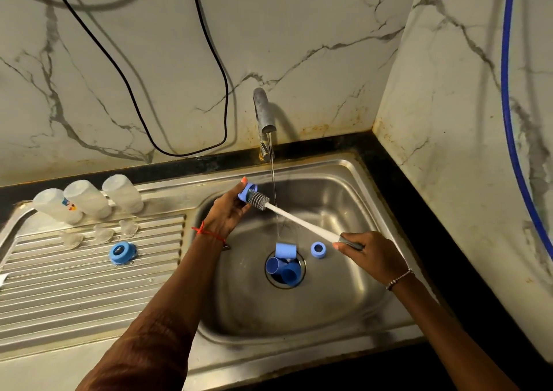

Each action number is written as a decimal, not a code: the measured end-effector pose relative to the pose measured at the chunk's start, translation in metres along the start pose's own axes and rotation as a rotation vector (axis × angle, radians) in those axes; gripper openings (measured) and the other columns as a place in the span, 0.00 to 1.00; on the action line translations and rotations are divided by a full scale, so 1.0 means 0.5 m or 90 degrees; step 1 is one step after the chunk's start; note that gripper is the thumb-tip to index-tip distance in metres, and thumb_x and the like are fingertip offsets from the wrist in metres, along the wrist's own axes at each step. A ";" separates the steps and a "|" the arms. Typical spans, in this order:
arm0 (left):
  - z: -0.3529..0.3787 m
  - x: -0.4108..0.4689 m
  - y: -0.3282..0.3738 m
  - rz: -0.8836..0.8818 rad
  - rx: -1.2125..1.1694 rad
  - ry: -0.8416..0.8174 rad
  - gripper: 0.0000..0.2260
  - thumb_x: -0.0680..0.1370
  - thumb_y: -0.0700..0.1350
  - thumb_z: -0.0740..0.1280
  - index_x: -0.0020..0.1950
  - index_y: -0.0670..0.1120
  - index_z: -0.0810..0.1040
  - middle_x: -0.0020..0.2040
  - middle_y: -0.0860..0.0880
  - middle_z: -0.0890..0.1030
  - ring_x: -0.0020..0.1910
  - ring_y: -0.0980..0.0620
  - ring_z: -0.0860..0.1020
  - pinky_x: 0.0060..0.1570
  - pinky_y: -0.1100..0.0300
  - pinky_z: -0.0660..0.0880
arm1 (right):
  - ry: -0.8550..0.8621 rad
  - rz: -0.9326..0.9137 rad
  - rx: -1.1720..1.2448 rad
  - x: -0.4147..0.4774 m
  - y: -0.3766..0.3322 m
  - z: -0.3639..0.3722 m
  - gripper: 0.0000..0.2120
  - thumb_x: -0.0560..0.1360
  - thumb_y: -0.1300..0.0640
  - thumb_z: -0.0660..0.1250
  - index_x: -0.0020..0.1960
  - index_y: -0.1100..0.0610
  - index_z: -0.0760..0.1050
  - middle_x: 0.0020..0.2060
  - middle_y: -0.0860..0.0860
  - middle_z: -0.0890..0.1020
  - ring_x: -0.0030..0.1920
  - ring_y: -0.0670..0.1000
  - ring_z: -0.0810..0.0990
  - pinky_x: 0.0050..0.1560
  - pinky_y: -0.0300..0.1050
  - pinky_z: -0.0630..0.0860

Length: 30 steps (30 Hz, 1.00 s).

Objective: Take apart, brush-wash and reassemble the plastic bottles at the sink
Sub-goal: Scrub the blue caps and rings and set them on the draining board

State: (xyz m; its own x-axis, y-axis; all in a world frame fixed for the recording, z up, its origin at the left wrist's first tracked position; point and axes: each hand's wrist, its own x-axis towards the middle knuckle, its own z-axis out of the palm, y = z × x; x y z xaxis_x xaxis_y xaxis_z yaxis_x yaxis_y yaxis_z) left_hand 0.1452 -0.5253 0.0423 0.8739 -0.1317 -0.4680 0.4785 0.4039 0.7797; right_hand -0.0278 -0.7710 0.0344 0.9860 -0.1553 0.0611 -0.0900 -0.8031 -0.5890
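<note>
Left hand [223, 214] fingers pinch blue collar [247, 192]. Right hand [368, 253] fingers grip brush [299, 220] handle, bristles pushed through collar. Left of fingers: three bottles [89, 199], teats [101, 233], second collar [122, 252] draining, likely washed. Below fingers: caps [285, 266], third collar [318, 250] in sink [344, 301], probably unwashed. Reassembly all left.

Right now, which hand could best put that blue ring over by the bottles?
Probably the left hand: it holds the ring, and the bottles stand on its side. The right hand is busy gripping the brush.
</note>
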 end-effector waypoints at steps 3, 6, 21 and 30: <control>-0.007 -0.002 -0.003 -0.001 -0.041 -0.011 0.07 0.78 0.43 0.64 0.49 0.39 0.76 0.46 0.43 0.79 0.43 0.51 0.80 0.41 0.61 0.80 | 0.040 -0.054 -0.001 -0.007 0.000 0.000 0.09 0.72 0.50 0.71 0.44 0.57 0.81 0.29 0.53 0.79 0.32 0.54 0.75 0.34 0.48 0.74; -0.006 -0.005 0.000 -0.026 -0.098 -0.028 0.09 0.79 0.43 0.64 0.52 0.38 0.75 0.48 0.40 0.79 0.40 0.49 0.83 0.41 0.58 0.82 | 0.106 -0.030 0.031 -0.007 -0.003 0.004 0.08 0.71 0.51 0.72 0.43 0.56 0.82 0.27 0.54 0.78 0.31 0.56 0.75 0.33 0.48 0.75; -0.019 -0.005 0.012 -0.012 -0.079 -0.045 0.07 0.78 0.41 0.65 0.52 0.38 0.75 0.50 0.40 0.79 0.49 0.48 0.80 0.51 0.54 0.78 | 0.098 -0.106 0.015 -0.021 -0.001 0.021 0.17 0.71 0.44 0.66 0.40 0.57 0.80 0.22 0.52 0.72 0.27 0.52 0.71 0.27 0.46 0.71; -0.033 -0.003 0.006 -0.032 -0.064 -0.006 0.14 0.76 0.41 0.67 0.59 0.37 0.74 0.61 0.36 0.76 0.62 0.42 0.76 0.52 0.52 0.78 | 0.073 -0.058 0.033 -0.004 0.000 0.036 0.17 0.74 0.50 0.69 0.28 0.47 0.70 0.21 0.46 0.69 0.25 0.47 0.67 0.28 0.42 0.65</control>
State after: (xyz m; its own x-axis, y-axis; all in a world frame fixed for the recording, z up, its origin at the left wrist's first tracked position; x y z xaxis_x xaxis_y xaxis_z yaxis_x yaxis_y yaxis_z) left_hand 0.1441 -0.5092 0.0386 0.8503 -0.1618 -0.5007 0.5104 0.4849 0.7102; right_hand -0.0270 -0.7604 0.0197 0.9669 -0.1500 0.2064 0.0097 -0.7868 -0.6171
